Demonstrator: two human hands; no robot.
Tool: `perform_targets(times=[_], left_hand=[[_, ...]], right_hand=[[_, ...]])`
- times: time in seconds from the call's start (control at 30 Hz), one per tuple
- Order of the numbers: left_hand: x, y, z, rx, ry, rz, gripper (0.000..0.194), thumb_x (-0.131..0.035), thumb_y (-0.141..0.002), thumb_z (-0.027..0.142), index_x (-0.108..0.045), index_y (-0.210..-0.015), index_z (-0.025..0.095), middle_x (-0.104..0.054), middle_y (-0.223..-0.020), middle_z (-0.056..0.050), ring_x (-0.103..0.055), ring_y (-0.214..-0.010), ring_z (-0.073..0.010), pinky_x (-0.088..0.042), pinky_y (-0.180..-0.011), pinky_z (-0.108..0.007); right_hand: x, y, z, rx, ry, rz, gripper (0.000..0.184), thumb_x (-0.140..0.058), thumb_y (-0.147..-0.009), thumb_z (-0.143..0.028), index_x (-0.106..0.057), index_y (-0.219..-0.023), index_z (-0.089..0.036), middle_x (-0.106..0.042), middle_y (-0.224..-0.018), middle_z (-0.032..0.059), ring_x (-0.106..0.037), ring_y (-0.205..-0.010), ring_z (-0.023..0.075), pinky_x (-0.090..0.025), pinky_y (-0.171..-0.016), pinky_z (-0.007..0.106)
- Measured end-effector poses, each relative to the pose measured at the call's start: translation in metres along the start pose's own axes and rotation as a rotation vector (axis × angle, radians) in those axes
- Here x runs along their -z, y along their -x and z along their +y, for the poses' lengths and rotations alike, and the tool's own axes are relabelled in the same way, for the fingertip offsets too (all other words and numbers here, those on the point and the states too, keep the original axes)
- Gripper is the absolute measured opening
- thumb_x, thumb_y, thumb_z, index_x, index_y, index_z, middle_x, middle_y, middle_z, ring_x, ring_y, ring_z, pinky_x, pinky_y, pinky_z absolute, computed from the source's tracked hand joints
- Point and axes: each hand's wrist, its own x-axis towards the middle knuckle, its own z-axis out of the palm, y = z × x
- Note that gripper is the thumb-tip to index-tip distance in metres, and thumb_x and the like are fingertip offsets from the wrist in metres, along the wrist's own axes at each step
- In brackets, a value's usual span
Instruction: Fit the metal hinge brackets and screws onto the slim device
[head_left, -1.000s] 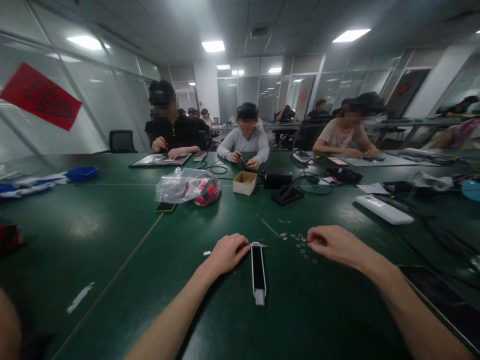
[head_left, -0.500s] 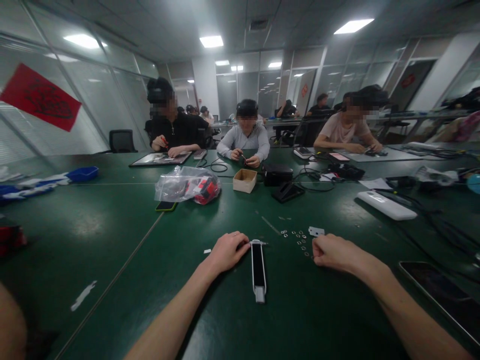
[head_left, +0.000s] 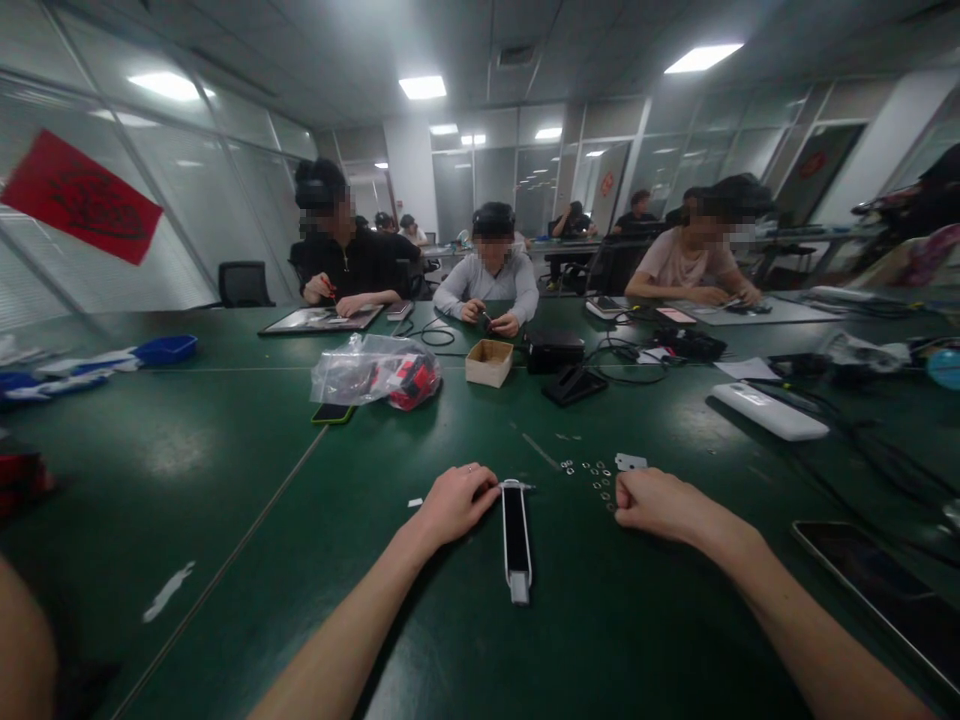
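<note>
In front of me on the green table lies a long narrow object with a white frame, a black face and a thin crosspiece at its far end. My left hand rests on its left side, fingers closed at the tip of that crosspiece. To the right, several small metal rings are scattered. My right hand sits at their right edge with its fingers curled; whatever they hold is hidden. A small grey plate with holes lies just beyond this hand.
A clear plastic bag with red items, an open box and a black stand are farther back. At right lie a white device, cables and a dark tablet-like screen. Three people sit opposite.
My right hand has drawn back toward me from the far part of the rings, uncovering the grey plate, then shifted slightly left. My left hand and the long object have stayed put.
</note>
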Motion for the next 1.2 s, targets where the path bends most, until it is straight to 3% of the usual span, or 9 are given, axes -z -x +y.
perform_targets(times=[0.33,0.63,0.87,1.2], left_hand=[[0.0013,0.0008,0.0007,-0.011,-0.004,0.009,0.021,-0.043,-0.091,0.033,-0.059,-0.091,0.02,-0.062,-0.086,-0.002,-0.057,-0.078,-0.0152,-0.043,-0.072,-0.026],[0.0009,0.0013,0.0003,-0.016,-0.008,0.02,0.019,-0.044,-0.091,0.032,-0.059,-0.091,0.02,-0.062,-0.086,-0.002,-0.058,-0.079,-0.0152,-0.043,-0.072,-0.025],[0.0015,0.001,0.0013,-0.015,-0.006,0.013,0.021,-0.043,-0.091,0.033,-0.059,-0.09,0.02,-0.062,-0.086,-0.002,-0.058,-0.078,-0.0153,-0.043,-0.071,-0.025],[0.0024,0.0019,0.0014,-0.011,-0.003,0.016,0.02,-0.044,-0.091,0.033,-0.059,-0.091,0.02,-0.062,-0.084,-0.002,-0.057,-0.077,-0.0148,-0.043,-0.07,-0.025]], right_hand=[[-0.0019,-0.0036,0.0037,0.002,-0.104,-0.027,0.007,-0.059,-0.071,-0.02,-0.065,-0.071,-0.019,-0.066,-0.082,0.0058,-0.064,-0.074,0.0203,-0.044,-0.056,0.027],[-0.0053,-0.0077,0.0084,0.035,-0.114,0.003,0.009,-0.059,-0.069,-0.019,-0.065,-0.075,-0.02,-0.066,-0.084,0.0035,-0.064,-0.075,0.0187,-0.045,-0.059,0.026],[-0.0026,-0.0064,0.0028,0.004,-0.073,-0.07,0.008,-0.057,-0.071,-0.019,-0.065,-0.073,-0.019,-0.066,-0.083,0.0041,-0.063,-0.078,0.0187,-0.044,-0.061,0.025],[0.0028,-0.0035,0.0025,-0.022,-0.074,-0.066,0.011,-0.057,-0.072,-0.021,-0.066,-0.077,-0.018,-0.065,-0.087,0.0056,-0.063,-0.079,0.0195,-0.042,-0.058,0.025]])
